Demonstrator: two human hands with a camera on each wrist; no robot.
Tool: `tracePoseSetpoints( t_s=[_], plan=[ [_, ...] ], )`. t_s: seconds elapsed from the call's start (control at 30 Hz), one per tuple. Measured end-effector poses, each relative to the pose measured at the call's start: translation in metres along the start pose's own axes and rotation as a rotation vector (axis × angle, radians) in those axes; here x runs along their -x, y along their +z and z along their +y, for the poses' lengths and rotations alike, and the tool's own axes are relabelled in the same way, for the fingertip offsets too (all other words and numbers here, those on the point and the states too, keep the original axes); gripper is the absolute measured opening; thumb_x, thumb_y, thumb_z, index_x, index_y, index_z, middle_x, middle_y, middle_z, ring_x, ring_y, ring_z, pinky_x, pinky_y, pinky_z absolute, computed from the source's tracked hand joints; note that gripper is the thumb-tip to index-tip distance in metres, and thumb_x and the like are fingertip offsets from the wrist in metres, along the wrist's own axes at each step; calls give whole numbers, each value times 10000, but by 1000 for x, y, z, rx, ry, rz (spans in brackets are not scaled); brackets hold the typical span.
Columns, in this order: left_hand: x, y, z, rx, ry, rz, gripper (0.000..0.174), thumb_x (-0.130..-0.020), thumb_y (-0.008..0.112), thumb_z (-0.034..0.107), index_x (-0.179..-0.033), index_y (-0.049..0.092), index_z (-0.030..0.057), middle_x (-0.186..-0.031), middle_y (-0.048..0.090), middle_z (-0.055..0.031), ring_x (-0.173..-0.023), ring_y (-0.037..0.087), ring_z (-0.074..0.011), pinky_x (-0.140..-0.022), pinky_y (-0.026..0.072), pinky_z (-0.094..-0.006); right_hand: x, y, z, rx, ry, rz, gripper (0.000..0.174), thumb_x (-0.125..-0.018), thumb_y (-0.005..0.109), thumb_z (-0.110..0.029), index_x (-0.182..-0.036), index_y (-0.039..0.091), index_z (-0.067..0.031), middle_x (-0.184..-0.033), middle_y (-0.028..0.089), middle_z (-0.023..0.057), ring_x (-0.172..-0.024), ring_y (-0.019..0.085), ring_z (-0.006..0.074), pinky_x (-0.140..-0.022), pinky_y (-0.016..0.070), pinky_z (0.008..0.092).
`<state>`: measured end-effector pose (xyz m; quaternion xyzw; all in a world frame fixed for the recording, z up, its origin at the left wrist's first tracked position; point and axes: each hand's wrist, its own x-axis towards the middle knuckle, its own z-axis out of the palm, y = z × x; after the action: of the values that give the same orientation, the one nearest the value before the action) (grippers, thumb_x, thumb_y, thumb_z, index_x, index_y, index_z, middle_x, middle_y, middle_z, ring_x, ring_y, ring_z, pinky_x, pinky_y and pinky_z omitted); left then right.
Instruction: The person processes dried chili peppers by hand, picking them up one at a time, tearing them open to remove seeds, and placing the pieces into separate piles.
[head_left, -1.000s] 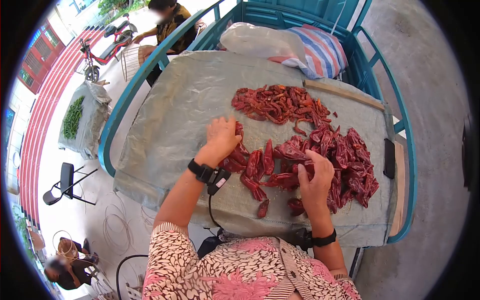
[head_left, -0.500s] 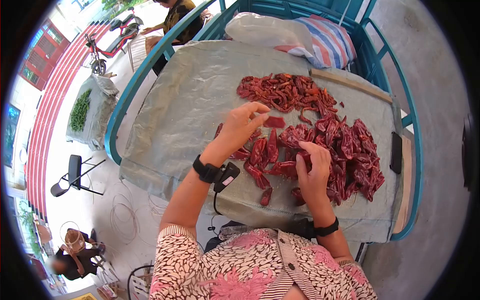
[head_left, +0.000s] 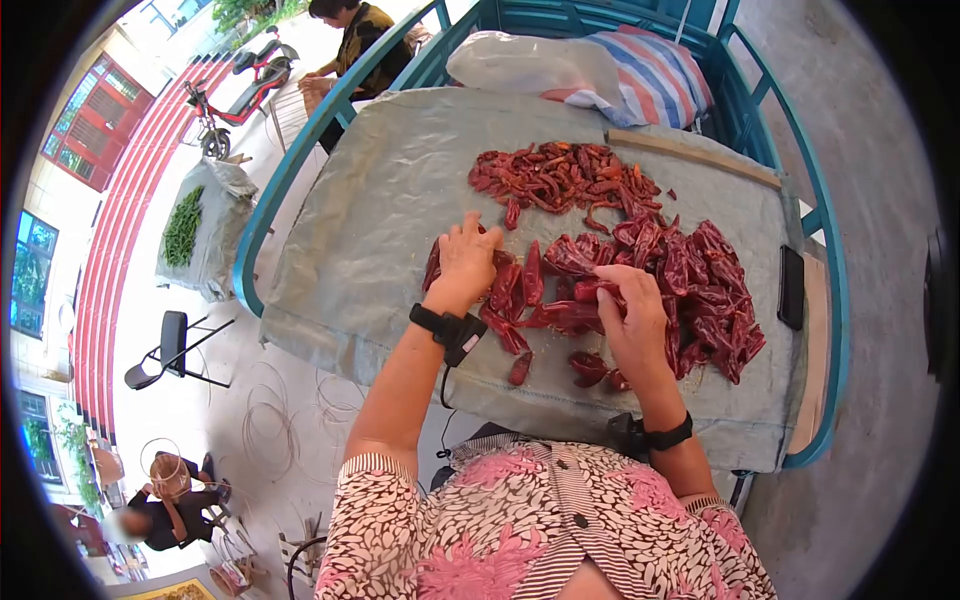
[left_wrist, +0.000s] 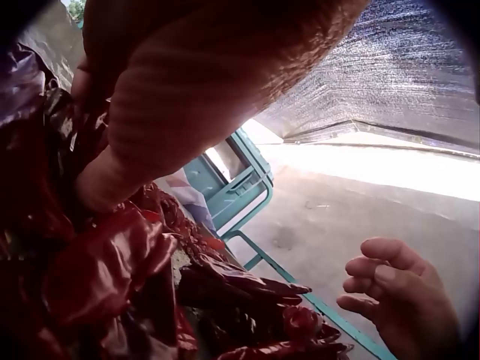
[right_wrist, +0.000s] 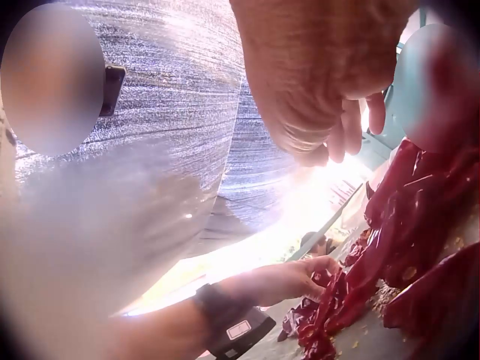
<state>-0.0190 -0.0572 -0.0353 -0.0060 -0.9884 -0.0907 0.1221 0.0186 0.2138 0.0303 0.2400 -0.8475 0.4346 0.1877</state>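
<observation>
No writing can be read anywhere; the small white label (right_wrist: 238, 330) on the black left-wrist device (right_wrist: 259, 328) is too blurred to make out.

The person wears a short-sleeved blouse (head_left: 490, 570) printed with dark and cream petal-like shapes and large pink flowers; fine stripes mark the sleeve cuffs (head_left: 376, 466) and the front placket (head_left: 571, 492), which carries dark round buttons (head_left: 581, 521). The left hand (head_left: 466, 264) and right hand (head_left: 638, 318) are bare, each wrist encircled by a black strap (head_left: 670, 433) bearing a dark module; the left module (head_left: 455, 334) shows a pale rectangular label (right_wrist: 238, 330) and a thin black cable (head_left: 444, 388).
</observation>
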Motion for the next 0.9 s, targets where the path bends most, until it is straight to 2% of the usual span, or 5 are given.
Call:
tracePoseSetpoints(
  t_s=[0.23, 0.53, 0.63, 0.73, 0.9],
  plan=[
    [7, -33, -6, 221, -97, 69, 177, -706, 751, 30, -855, 680, 93, -1017, 634, -94, -981, 630, -337, -837, 507, -433, -3, 10, -8, -40, -48, -42, 253, -865, 685, -11, -1103, 684, -99, -1091, 688, 89, -1035, 627, 304, -928, 475, 417],
    [36, -79, 37, 483, 113, 188, 158, -765, 718, 10, -906, 700, 77, -1048, 608, -100, -945, 620, -291, -803, 515, -393, -11, 58, -23, -202, -33, -251, 371, -868, 726, -69, -1227, 634, -91, -1144, 668, 105, -1072, 633, 317, -928, 478, 423],
    [44, -68, 19, 694, 63, 167, 160, -825, 661, -46, -937, 705, 59, -1036, 600, -94, -942, 632, -242, -817, 528, -335, -16, 72, -21, -146, -101, -120, 304, -863, 716, -34, -1160, 667, -83, -1089, 684, 112, -1014, 645, 327, -909, 485, 429],
    [49, -61, -11, 780, -107, 118, 255, -896, 592, -93, -1102, 671, 35, -1091, 617, -75, -974, 651, -181, -831, 541, -300, -26, 71, -7, -3, -75, -19, 291, -842, 734, -39, -1126, 686, -82, -1057, 703, 115, -997, 655, 327, -911, 485, 438],
    [51, -66, -14, 1358, -232, 51, 379, -963, 558, -76, -1326, 532, 29, -1200, 630, -72, -1048, 653, -143, -869, 549, -289, -29, 65, -10, 197, -8, 174, 331, -856, 769, -126, -1170, 686, -61, -1085, 705, 131, -1001, 656, 322, -917, 484, 443]
  ],
)
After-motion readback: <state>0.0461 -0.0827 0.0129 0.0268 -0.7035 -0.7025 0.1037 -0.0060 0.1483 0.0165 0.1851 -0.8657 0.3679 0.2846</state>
